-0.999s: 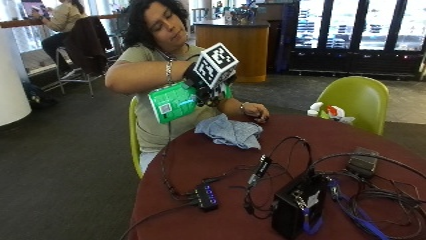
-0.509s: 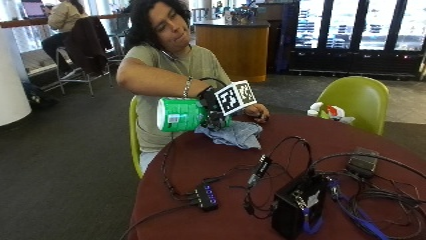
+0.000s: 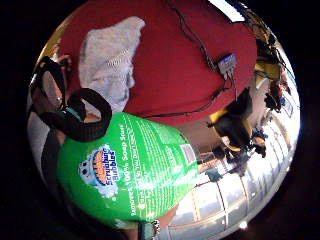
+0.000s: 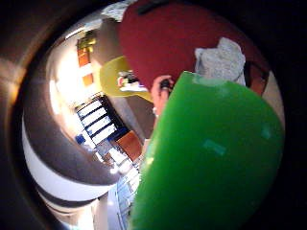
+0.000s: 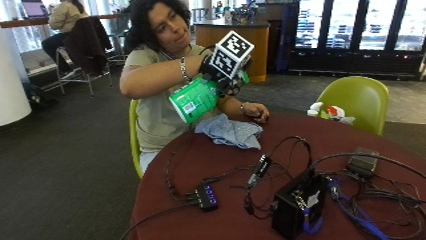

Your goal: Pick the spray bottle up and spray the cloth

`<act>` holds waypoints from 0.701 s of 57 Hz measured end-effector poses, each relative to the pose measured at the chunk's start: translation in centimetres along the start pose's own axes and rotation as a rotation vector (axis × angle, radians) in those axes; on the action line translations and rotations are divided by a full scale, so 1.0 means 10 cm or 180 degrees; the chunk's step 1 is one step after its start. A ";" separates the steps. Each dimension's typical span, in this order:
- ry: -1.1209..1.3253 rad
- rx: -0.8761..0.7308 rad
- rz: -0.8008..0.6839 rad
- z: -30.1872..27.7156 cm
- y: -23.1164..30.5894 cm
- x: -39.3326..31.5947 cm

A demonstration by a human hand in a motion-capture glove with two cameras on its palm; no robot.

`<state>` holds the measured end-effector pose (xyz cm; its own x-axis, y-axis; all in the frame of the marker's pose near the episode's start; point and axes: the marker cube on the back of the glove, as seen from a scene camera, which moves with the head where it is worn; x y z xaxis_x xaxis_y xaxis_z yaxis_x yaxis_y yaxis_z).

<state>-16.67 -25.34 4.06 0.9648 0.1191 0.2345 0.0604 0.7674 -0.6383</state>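
— Outside view first: what is the gloved right hand (image 5: 223,75) doing?
— It is grasping the green spray bottle (image 5: 194,99), fingers wrapped around its upper part, and holding it tilted in the air above the desk's (image 5: 219,165) far edge, base pointing out toward the camera.
— Where is the cloth (image 5: 231,131) sitting?
— It is lying crumpled on the dark red desk near that far edge, below the bottle and not touching it. The bare left hand (image 5: 256,112) is resting on the desk just beside it.
— Are the palm views agreeing?
— Yes. In the little finger side palm view the bottle's label (image 3: 130,167) is filling much of the frame, with the cloth (image 3: 111,60) lying on the desk (image 3: 175,60) beyond.
— Anything else on the desk?
— Black cables (image 5: 279,160), a small hub (image 5: 205,196) and a black box (image 5: 297,205) are sitting toward the near side.
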 end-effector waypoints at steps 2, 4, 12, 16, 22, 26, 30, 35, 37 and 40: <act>-0.0119 0.0099 -0.0136 -0.09 0.05 -0.04; -0.0238 0.0199 -0.0279 -0.17 0.10 -0.08; -0.0748 0.0724 -0.0775 -0.36 0.14 -0.20; -0.1159 0.1035 -0.1114 -0.31 0.11 -0.36; -0.1731 0.1361 -0.1649 -0.21 -0.02 -0.56; -0.1938 0.1497 -0.1923 -0.11 -0.16 -0.64; -0.2121 0.1669 -0.2147 -0.02 -0.35 -0.73; -0.2225 0.1914 -0.2303 0.13 -0.61 -0.86; -0.2261 0.1989 -0.2306 0.16 -0.70 -0.89; -0.2304 0.2071 -0.2288 0.19 -0.86 -0.94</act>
<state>-26.76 -31.88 8.77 0.3846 -0.2994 0.8732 0.1830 0.9519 0.2458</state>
